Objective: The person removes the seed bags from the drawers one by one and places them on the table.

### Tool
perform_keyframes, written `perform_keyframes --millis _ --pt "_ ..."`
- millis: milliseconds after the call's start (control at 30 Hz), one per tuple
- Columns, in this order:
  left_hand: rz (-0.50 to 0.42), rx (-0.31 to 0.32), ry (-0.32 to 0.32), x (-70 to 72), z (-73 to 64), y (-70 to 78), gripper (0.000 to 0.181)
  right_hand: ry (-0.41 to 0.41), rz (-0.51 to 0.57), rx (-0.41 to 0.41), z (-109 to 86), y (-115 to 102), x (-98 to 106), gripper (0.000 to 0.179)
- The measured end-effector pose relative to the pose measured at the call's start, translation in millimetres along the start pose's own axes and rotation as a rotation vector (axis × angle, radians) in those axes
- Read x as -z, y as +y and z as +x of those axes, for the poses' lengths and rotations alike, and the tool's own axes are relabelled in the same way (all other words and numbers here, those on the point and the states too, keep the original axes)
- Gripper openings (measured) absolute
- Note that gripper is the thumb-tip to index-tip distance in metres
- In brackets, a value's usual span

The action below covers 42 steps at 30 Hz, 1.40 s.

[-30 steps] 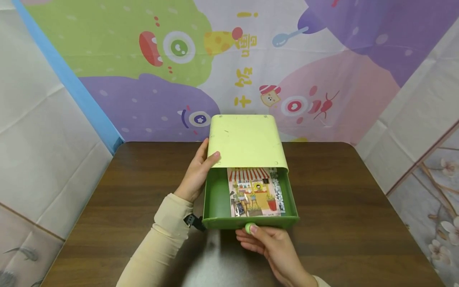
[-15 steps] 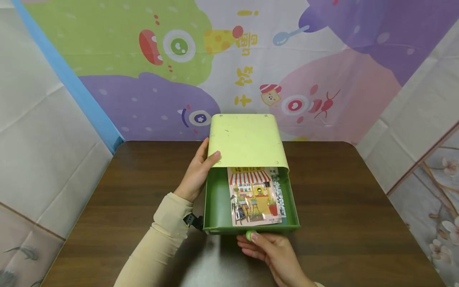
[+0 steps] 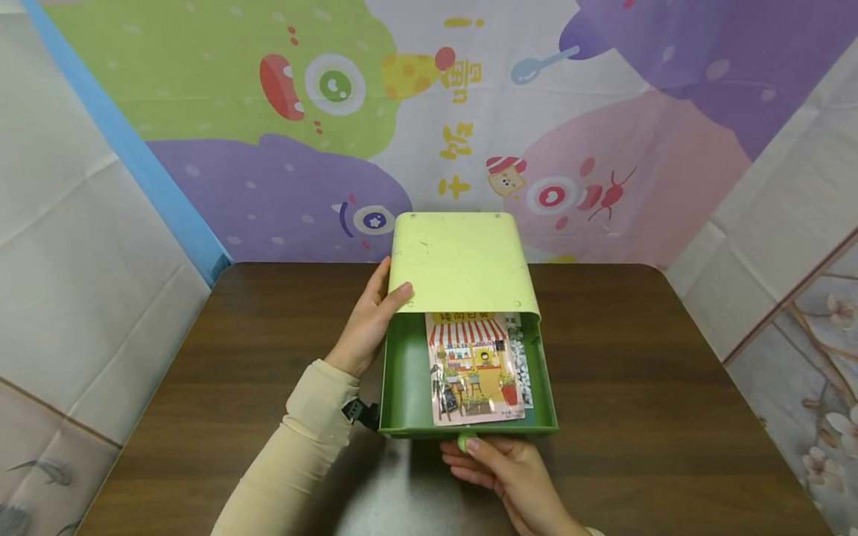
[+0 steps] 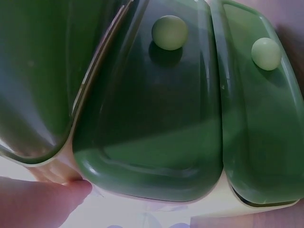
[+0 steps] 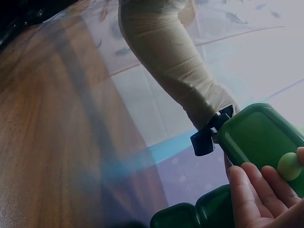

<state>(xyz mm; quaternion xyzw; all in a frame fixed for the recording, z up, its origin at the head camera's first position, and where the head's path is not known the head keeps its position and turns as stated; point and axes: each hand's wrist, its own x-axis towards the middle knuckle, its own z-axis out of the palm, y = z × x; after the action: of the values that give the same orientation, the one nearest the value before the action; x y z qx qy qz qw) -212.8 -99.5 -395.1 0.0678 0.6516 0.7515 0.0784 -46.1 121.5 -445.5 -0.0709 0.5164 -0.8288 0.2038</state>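
A small pale yellow cabinet (image 3: 462,260) with green drawers stands on the table. Its top drawer (image 3: 405,380) is pulled out toward the person. My left hand (image 3: 362,324) rests against the cabinet's left side, fingers straight along it and thumb on the top edge. My right hand (image 3: 519,476) pinches the round light green drawer knob (image 3: 464,444) between thumb and fingers. Inside the drawer lies a packet with a striped-awning shop picture (image 3: 476,380), overlapping a second packet with a grey-white print (image 3: 521,365). The drawer's back part is hidden under the cabinet top.
Two lower drawers, the middle one (image 4: 152,114) and the bottom one (image 4: 261,118), are pushed in, each with a round knob. The dark wooden table (image 3: 643,387) extends on both sides. A cartoon-printed cloth (image 3: 268,186) hangs behind the table's back edge.
My right hand has drawn the drawer slightly further out, and more of the shop-picture packet shows, shifted toward the drawer front. The left hand keeps its place on the cabinet.
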Motion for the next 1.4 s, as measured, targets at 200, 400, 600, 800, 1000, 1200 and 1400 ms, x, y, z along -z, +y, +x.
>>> perform_keyframes --millis 200,400,600,800,1000,1200,1400 --pt "0.011 0.006 0.004 0.1 -0.3 -0.7 0.079 -0.013 0.024 -0.024 -2.7 -1.5 -0.8 0.023" --pt "0.013 0.005 0.004 0.3 -0.1 -1.4 0.079 -0.024 0.024 -0.049 -4.7 -2.7 -0.2 0.023" --pt "0.008 -0.001 -0.001 0.8 -0.5 -2.3 0.081 -0.100 -0.015 -0.084 -6.1 -3.0 3.6 0.028" --pt "0.006 0.005 -0.001 0.1 -1.2 -1.8 0.081 -0.228 -0.181 -0.142 -11.1 -7.5 10.9 0.041" --pt "0.019 0.007 0.005 -0.6 -1.3 -1.4 0.081 -0.405 -0.445 -0.042 -22.2 -27.7 21.3 0.027" --pt "0.033 -0.003 0.004 -0.4 -1.4 -1.0 0.081 -0.503 -0.739 0.194 -33.9 -65.9 26.9 0.022" --pt "0.019 -0.004 0.004 -0.6 -0.8 -0.4 0.081 -0.407 -0.892 0.512 -37.7 -102.4 18.9 0.034"
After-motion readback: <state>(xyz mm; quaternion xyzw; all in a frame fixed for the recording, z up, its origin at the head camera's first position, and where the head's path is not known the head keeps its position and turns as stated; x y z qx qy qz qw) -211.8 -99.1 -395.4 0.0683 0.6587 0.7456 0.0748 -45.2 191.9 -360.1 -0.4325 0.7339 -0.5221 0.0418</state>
